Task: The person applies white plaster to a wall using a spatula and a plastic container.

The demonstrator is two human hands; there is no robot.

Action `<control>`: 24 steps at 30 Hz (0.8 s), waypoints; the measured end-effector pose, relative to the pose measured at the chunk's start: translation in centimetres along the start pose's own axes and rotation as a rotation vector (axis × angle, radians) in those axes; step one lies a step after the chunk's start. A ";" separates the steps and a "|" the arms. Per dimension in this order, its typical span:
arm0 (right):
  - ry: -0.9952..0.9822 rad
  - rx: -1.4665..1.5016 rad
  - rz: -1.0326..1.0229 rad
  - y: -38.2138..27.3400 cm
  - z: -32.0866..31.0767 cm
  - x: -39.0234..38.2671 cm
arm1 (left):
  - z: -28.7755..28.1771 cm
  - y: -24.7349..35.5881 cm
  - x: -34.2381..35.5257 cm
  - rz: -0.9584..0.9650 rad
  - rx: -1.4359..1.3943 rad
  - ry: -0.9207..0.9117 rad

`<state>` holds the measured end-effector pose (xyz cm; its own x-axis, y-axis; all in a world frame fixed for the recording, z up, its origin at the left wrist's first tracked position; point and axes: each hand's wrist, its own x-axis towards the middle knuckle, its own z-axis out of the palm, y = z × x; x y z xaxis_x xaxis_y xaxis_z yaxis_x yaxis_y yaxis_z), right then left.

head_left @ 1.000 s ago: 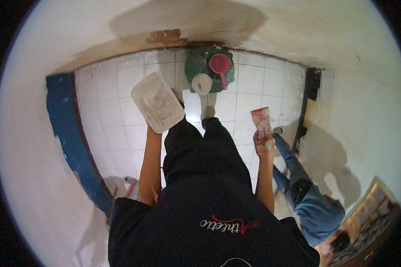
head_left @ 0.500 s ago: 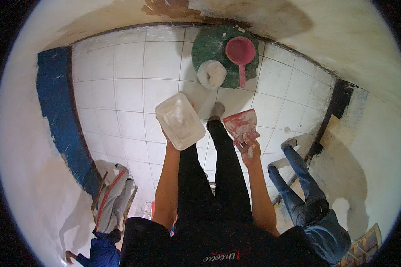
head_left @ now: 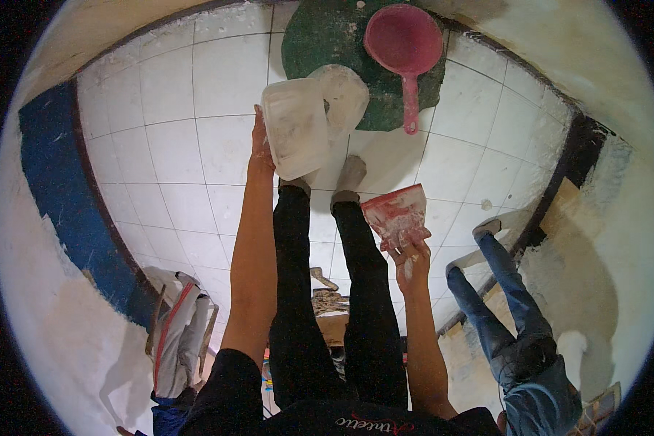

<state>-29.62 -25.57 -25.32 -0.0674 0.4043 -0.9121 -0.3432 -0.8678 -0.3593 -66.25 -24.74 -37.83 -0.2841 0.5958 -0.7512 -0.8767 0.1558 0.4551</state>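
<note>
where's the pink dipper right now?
Head view, top, right of centre: the pink dipper is right of the white tub in the left hand, and above the red scraper in the right hand.

A mat (head_left: 305,47) lay on the floor (head_left: 167,156) ahead of the feet (head_left: 352,173). On it sat a dipper (head_left: 405,45), handle toward the person, with a container (head_left: 350,98) to its left. A tub (head_left: 296,131) in the left grip (head_left: 262,145) partly covered that container from above; a scraper (head_left: 395,212) in the right grip (head_left: 411,259) was nearer, between the legs (head_left: 367,291) and a co-worker (head_left: 512,312) at right.
</note>
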 end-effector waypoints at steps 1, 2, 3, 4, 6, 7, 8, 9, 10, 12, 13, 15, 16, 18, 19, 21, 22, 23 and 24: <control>0.003 0.000 0.005 0.2 0.6 0.7 | 0.1 -0.5 0.4 0.006 0.048 0.029; -0.012 -0.078 -0.017 0.3 1.2 1.4 | 0.0 -0.6 0.6 0.011 0.069 0.045; -0.029 -0.152 -0.043 0.8 1.9 2.2 | -0.7 -0.6 0.8 0.036 0.055 0.042; -0.028 -0.151 -0.046 1.4 2.7 3.1 | -1.4 -0.7 1.1 0.061 0.038 0.036; -0.053 -0.250 -0.204 2.6 4.3 4.7 | -3.1 -0.8 1.4 0.130 -0.041 0.014; -0.043 -0.244 -0.203 2.8 4.8 5.5 | -3.3 -1.3 1.7 0.152 -0.080 -0.004; -0.076 -0.345 -0.321 2.8 5.5 6.5 | -3.5 -1.7 2.0 0.170 -0.111 -0.020; -0.113 -0.456 -0.438 3.0 6.1 7.4 | -4.0 -2.2 2.1 0.187 -0.142 -0.030; -0.090 -0.533 -0.489 2.7 7.4 8.1 | -4.4 -2.6 2.2 0.203 -0.173 -0.041; -0.047 -0.612 -0.565 2.0 10.1 8.7 | -5.3 -2.6 2.3 0.237 -0.227 -0.058; -0.005 -0.685 -0.645 2.0 11.3 9.1 | -5.7 -2.4 2.4 0.250 -0.241 -0.069; 0.053 -0.737 -0.680 2.1 12.7 10.6 | -6.3 -2.1 2.7 0.272 -0.230 -0.081; 0.023 -0.812 -0.799 2.0 13.3 11.4 | -6.3 -1.8 3.0 0.286 -0.182 -0.088; -0.047 -0.876 -1.012 2.2 14.0 13.8 | -5.5 -1.4 3.4 0.252 -0.118 -0.050; -0.047 -0.877 -1.006 2.2 14.8 14.3 | -5.3 -1.0 3.3 0.221 -0.051 -0.009; -0.051 -0.932 -1.069 2.1 16.0 14.9 | -4.8 0.2 4.2 0.167 0.022 0.026; -0.052 -0.933 -1.064 2.0 16.5 14.9 | -4.8 0.6 4.4 0.115 0.094 0.057; -0.052 -0.960 -1.014 1.8 17.0 14.9 | -4.9 1.2 4.1 0.112 0.094 0.062; -0.046 -0.987 -0.971 1.4 17.1 15.3 | -4.7 1.6 4.2 0.077 0.076 0.049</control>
<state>-47.14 -15.71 -36.41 -0.2227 0.9501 -0.2184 0.5270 -0.0711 -0.8469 -70.68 -25.69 -42.52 -0.3694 0.5693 -0.7345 -0.8204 0.1715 0.5455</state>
